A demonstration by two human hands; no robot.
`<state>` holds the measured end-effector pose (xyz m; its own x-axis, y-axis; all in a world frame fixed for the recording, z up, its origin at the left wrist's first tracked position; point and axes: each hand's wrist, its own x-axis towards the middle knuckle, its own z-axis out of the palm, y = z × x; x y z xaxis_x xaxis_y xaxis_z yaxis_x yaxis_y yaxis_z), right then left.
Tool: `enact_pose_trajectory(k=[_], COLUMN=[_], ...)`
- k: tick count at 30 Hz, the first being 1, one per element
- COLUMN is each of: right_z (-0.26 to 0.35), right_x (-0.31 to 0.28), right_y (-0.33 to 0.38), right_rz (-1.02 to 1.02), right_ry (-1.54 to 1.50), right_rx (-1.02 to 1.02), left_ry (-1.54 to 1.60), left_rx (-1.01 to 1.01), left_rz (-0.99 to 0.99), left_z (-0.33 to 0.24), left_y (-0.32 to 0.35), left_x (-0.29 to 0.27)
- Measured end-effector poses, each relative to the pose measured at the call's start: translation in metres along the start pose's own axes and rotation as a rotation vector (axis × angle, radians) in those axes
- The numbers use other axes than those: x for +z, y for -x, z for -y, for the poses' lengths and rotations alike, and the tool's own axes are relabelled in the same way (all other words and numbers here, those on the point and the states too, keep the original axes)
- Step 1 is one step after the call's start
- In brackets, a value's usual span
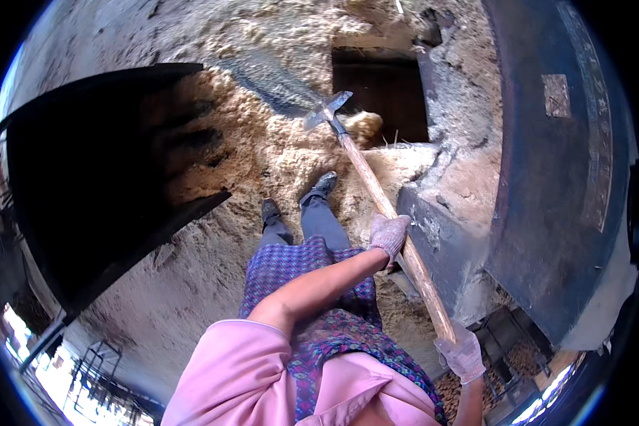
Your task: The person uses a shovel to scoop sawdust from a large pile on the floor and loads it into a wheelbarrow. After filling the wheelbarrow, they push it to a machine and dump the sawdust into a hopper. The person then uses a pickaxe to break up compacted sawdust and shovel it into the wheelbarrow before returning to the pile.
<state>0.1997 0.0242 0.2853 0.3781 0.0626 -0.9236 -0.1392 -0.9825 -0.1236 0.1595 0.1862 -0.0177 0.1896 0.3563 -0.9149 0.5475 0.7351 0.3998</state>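
Observation:
A long-handled shovel [376, 187] slants across the middle, its wooden shaft running from lower right up to a metal blade [326, 111]. My left hand [389, 236], in a pale knitted glove, is closed round the middle of the shaft. Lower down, my right hand [463, 355], gloved alike, grips the shaft's end. The blade is at the near left edge of a dark rectangular opening [380, 92]. Loose tan material like sawdust [291, 145] lies around it, and a clump [364, 126] of it shows beside the blade, at the opening. The blade's far part is hard to make out.
To the left gapes a large dark metal-edged bin or chute [216, 201], with tan material spilling at its mouth. A big dark metal panel [547, 170] stands on the right, a grey slab [440, 241] beside the shaft. My shoes [324, 183] stand on the strewn ground.

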Motion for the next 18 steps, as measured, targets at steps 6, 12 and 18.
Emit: enact_pose_trajectory(k=[6,12,18], right_z=[0.037,0.018,0.018], right_x=[0.048,0.154,0.166], right_y=[-0.056,-0.117,-0.018], right_rz=[0.131,0.1,-0.014], right_ry=[0.159,0.36,0.218], right_rx=[-0.142,-0.396,-0.176], left_ry=[0.093,0.005,-0.102], left_rx=[0.012,-0.028,-0.018], left_rz=[-0.165,-0.352,-0.114], left_z=[0.024,0.026,0.078], left_y=[-0.057,-0.083,-0.063], left_x=[-0.113,-0.22,-0.168])
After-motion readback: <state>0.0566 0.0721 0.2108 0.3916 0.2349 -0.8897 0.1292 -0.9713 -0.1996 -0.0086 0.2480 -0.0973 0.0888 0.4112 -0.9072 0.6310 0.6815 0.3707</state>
